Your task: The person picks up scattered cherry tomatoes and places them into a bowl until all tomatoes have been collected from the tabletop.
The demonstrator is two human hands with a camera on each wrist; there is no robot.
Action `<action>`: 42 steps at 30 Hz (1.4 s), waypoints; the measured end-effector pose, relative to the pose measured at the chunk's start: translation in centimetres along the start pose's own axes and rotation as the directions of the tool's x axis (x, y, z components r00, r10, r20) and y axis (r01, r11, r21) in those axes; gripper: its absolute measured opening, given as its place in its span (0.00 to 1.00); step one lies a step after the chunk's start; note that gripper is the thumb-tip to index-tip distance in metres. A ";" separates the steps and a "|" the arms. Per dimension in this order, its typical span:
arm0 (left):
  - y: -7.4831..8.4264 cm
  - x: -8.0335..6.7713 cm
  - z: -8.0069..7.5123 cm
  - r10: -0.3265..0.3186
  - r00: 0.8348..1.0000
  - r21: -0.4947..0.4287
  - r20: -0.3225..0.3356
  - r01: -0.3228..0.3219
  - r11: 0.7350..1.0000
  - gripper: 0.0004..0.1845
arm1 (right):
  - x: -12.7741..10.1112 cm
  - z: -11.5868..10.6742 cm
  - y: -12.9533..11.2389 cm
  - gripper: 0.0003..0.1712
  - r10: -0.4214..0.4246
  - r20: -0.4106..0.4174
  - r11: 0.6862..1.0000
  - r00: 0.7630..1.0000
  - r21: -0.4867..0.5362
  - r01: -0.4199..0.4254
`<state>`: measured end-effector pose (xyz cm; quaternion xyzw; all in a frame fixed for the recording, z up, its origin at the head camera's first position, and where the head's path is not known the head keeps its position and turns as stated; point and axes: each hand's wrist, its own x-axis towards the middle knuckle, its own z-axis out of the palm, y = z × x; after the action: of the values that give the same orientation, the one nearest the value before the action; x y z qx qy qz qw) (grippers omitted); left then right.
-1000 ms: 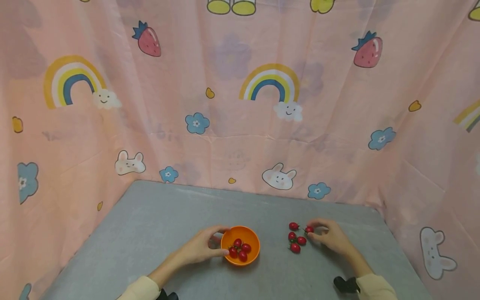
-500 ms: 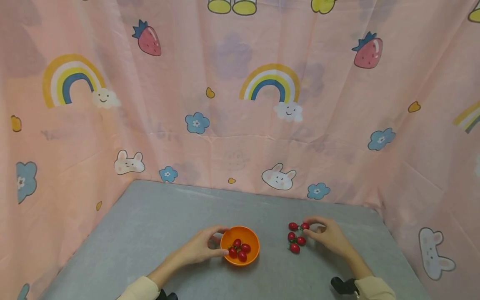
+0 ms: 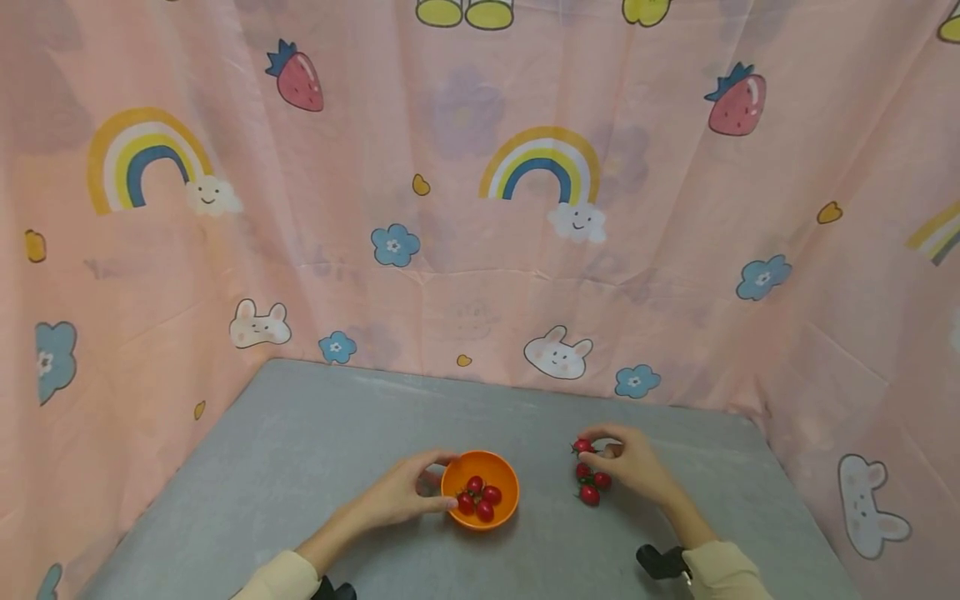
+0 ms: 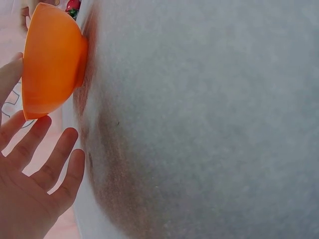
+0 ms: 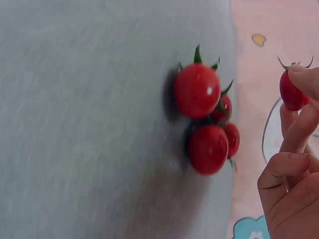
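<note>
My left hand (image 3: 397, 492) holds the side of an orange bowl (image 3: 507, 500), with its thumb and fingers spread around the rim. Several red cherry tomatoes (image 3: 486, 511) lie inside the bowl. In the left wrist view the bowl (image 4: 52, 59) stands on its foot, and its contents are out of sight. My right hand (image 3: 636, 463) pinches a single cherry tomato (image 5: 293, 92) between thumb and fingers, above the table. Close below it, several more cherry tomatoes (image 5: 208, 149) with green stems sit bunched together on the tabletop; the hand partly covers this group in the head view.
A grey tabletop (image 3: 360, 417) carries everything. A pink printed curtain (image 3: 450, 317) hangs along its back and sides. Dark straps or mounts (image 3: 662, 562) show at both wrists, beside pale sleeves (image 3: 723, 571).
My right hand has moved left over the tomato group, carrying the pinched cherry tomato from the group's right side to its far end. My left hand and the bowl have stayed put.
</note>
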<state>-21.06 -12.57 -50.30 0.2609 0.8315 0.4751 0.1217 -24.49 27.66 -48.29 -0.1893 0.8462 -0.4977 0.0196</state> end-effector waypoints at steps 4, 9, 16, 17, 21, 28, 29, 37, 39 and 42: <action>-0.1 0.0 0.0 0.009 1.000 -0.001 0.002 -0.009 1.000 0.31 | 0.4 0.8 -0.6 0.17 0.000 0.008 1.000 1.000 -0.001 0.000; 0.0 0.0 -0.1 0.004 1.000 -0.005 0.003 -0.004 1.000 0.31 | 1.0 1.8 -1.1 0.15 -0.016 0.023 0.999 1.000 -0.028 0.016; 0.2 -0.1 -0.1 0.002 1.000 -0.007 0.002 -0.002 1.000 0.30 | 1.7 3.4 -2.3 0.13 -0.028 0.056 1.000 0.998 0.002 0.028; 0.2 -0.1 -0.1 0.002 1.000 -0.006 0.002 -0.002 1.000 0.30 | 1.8 3.6 -2.4 0.13 -0.036 0.061 0.999 0.998 0.009 0.035; 0.3 -0.1 -0.1 -0.006 1.000 -0.005 0.002 0.006 1.000 0.31 | 2.1 4.3 -3.0 0.13 -0.090 0.080 0.996 0.993 0.024 0.089; 0.3 0.0 -0.1 -0.011 1.000 0.006 -0.003 0.011 1.000 0.31 | 2.3 5.8 -3.9 0.13 -0.132 0.124 0.987 0.983 0.109 0.118; 0.4 0.1 -0.1 -0.010 1.000 0.003 -0.002 0.010 1.000 0.31 | 2.3 6.0 -4.1 0.13 -0.134 0.138 0.985 0.981 0.129 0.117; 0.5 0.2 -0.3 -0.018 1.000 -0.012 0.002 0.018 1.000 0.31 | 2.3 7.1 -5.5 0.13 -0.170 0.199 0.976 0.965 0.170 0.136; 0.5 0.2 -0.3 -0.014 1.000 -0.012 0.003 0.014 1.000 0.31 | 2.3 7.3 -5.6 0.12 -0.164 0.208 0.978 0.964 0.163 0.132; 0.5 0.0 -0.1 -0.007 1.000 -0.014 0.008 0.007 1.000 0.31 | 2.1 7.7 -5.4 0.13 -0.160 0.235 0.981 0.959 0.147 0.127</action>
<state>-20.98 -12.45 -49.85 0.2590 0.8286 0.4795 0.1285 -23.13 18.12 -47.23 -0.3088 0.7868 -0.5249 0.1005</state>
